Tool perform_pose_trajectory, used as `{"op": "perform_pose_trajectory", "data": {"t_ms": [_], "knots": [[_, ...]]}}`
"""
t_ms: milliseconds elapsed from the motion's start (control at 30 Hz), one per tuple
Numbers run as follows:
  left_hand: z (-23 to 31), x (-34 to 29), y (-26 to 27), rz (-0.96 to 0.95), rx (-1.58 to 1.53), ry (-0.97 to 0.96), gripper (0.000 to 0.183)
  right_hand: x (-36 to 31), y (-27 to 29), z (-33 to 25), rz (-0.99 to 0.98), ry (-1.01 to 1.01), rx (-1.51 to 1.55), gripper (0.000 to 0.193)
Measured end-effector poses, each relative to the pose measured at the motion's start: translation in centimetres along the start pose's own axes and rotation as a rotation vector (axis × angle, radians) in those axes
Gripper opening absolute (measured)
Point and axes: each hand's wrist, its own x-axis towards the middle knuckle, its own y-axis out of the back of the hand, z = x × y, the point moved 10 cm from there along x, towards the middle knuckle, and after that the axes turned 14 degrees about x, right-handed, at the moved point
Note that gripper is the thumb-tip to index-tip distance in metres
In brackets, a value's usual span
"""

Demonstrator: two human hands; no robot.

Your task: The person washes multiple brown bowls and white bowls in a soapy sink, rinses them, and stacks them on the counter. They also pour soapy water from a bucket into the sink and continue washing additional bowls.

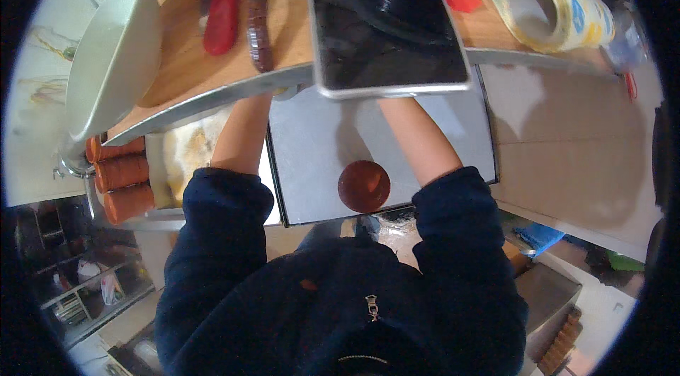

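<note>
My two bare forearms reach forward from dark blue sleeves and pass beneath the front edge of the wooden counter [282, 50]. Both hands are hidden under it, so their fingers and anything they hold do not show. Between the arms lies a flat grey panel [312, 163] with a dark edge. A round reddish-brown piece [364, 187] rests on or is fixed to it near my body; which of these, I cannot tell. Above the forearms, a black glass cooktop [382, 29] with a metal rim sits at the counter's edge.
A pale bowl [117, 57] stands at the counter's left end, beside a red-handled utensil [225, 11] and a brown, shiny long item [258, 22]. At right lies a patterned roll [549, 11]. Several orange-brown cylinders [127, 174] fill a rack below left. A beige panel [567, 156] borders the right.
</note>
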Motion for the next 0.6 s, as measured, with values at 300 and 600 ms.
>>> {"op": "perform_pose_trajectory", "data": {"t_ms": [300, 600], "knots": [[0.1, 0.0, -2.9, -0.193, -0.111, -0.022, 0.031, 1.1, -1.9, 1.0, 0.009, 0.059, -0.001, 0.054], [1.2, -11.2, -5.1, -0.193, -0.176, -0.044, 0.043, -6.5, -4.9, 1.7, -0.212, 0.059, -0.217, 0.056]]}}
